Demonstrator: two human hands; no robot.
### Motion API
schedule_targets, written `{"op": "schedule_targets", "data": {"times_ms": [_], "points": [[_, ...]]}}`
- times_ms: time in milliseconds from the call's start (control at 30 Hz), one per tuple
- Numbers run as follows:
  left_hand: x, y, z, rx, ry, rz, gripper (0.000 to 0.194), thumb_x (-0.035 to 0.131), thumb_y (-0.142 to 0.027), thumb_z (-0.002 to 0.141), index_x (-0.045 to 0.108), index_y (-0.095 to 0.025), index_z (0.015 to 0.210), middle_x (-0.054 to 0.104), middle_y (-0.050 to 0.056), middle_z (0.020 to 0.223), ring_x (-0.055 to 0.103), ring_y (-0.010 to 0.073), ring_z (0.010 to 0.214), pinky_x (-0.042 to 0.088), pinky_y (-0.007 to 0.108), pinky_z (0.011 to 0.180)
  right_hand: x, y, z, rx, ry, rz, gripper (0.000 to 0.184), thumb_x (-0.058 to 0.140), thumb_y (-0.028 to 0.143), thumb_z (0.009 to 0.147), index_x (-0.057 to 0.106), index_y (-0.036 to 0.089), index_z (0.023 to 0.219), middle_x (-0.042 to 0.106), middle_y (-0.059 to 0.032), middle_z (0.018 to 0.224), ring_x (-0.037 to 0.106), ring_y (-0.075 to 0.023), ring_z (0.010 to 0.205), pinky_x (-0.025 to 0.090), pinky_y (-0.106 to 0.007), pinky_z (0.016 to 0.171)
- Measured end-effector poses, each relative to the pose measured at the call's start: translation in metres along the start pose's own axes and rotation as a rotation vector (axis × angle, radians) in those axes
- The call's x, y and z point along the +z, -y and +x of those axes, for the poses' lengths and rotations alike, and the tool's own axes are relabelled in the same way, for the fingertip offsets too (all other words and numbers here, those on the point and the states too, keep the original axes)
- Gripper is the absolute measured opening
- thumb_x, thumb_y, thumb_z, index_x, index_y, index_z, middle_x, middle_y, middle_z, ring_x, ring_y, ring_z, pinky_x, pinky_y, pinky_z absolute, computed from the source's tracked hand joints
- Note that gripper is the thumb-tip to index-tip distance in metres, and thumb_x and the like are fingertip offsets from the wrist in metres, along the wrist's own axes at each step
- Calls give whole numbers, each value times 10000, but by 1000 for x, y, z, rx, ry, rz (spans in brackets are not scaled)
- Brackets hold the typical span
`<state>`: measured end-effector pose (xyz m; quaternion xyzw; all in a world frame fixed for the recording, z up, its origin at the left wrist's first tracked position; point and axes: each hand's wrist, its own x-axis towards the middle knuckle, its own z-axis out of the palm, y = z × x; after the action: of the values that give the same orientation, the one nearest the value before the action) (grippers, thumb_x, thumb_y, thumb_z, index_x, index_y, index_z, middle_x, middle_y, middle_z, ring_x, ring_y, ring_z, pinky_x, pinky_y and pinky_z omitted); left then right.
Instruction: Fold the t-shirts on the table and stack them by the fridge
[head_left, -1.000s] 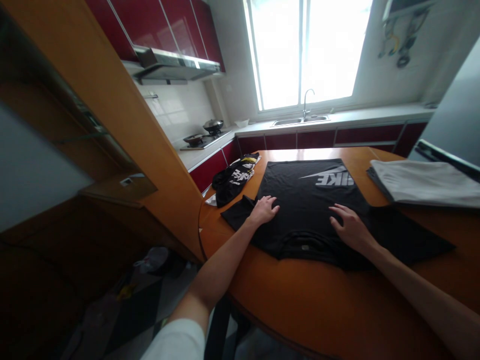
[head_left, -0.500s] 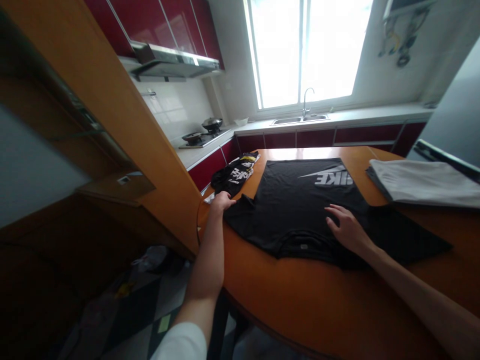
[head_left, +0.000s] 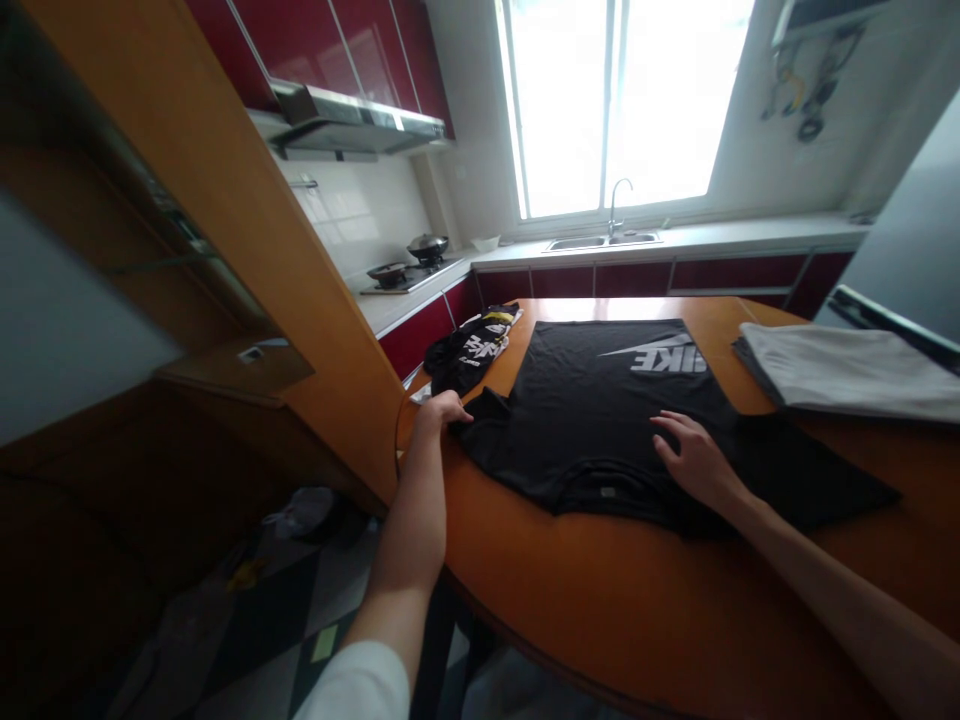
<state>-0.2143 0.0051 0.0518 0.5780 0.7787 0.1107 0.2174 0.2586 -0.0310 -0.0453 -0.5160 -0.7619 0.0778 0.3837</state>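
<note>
A black T-shirt with a pale NIKE print lies spread on the table, its collar towards me and its print upside down from here. My left hand is at the tip of the left-side sleeve, thumb and fingers closed on the fabric. Resting over the right half of the shirt, near the collar, my right hand has its fingers apart and holds nothing.
The orange-brown wooden table has a rounded edge. A black pile of clothes with white and yellow prints lies at its far left; folded grey-white cloth lies at the right. A wooden cabinet stands close on the left.
The sleeve tip under my left hand has been drawn slightly inward and bunched. My right hand stays in place on the shirt. The view has shifted a little.
</note>
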Motion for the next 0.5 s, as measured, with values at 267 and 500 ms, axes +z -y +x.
{"op": "schedule_targets", "data": {"times_ms": [267,500], "points": [[-4,-18,-22,227,47,-238,357,727,-375,821,735,-180,1120,761,46,1057,691,214,983,528,230,754,2,1,2,7,-1,15,355,519,334,921,703,165,1172,630,-155,1327,578,-311,1256,444,-506,1116],[18,-61,-41,608,377,-360,449,728,-517,835,705,-184,1136,741,50,999,699,181,866,534,246,740,1,4,2,20,22,16,346,526,337,917,705,170,1161,632,-148,1323,578,-307,1256,438,-499,1124]]}}
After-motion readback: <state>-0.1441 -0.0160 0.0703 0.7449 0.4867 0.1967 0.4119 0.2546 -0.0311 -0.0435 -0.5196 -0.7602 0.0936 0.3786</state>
